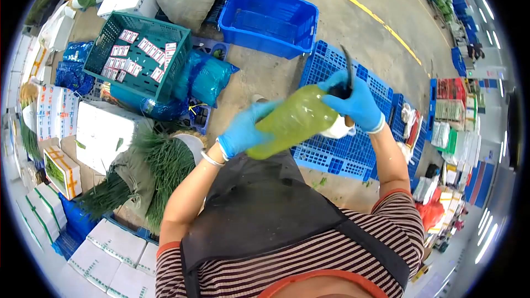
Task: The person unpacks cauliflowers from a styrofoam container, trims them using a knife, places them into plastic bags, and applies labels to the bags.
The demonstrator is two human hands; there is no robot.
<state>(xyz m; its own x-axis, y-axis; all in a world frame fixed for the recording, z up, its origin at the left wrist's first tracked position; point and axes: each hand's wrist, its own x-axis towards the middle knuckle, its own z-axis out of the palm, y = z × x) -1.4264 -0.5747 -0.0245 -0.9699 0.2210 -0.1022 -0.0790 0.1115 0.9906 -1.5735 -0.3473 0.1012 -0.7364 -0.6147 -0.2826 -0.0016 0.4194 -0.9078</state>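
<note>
A yellow-green, translucent cylindrical bundle (pixel 295 122) hangs in the air before the apron (pixel 254 209), between the person's two gloved hands. Its long axis slants from the lower left, near the body, up to the right, farther away. The left hand (pixel 245 129), slightly blurred, is closed around the nearer end. The right hand (pixel 358 102) is at the far end, its fingers curled around a dark, slim piece (pixel 348 66) that sticks upward; whether it also grips the bundle cannot be told. The far end is thus nearer the right hand, just to its left. Beyond and below, a blue pallet (pixel 317 157) lies on the floor (pixel 251 74), with a white item (pixel 338 128) showing just under the bundle's far end.
</note>
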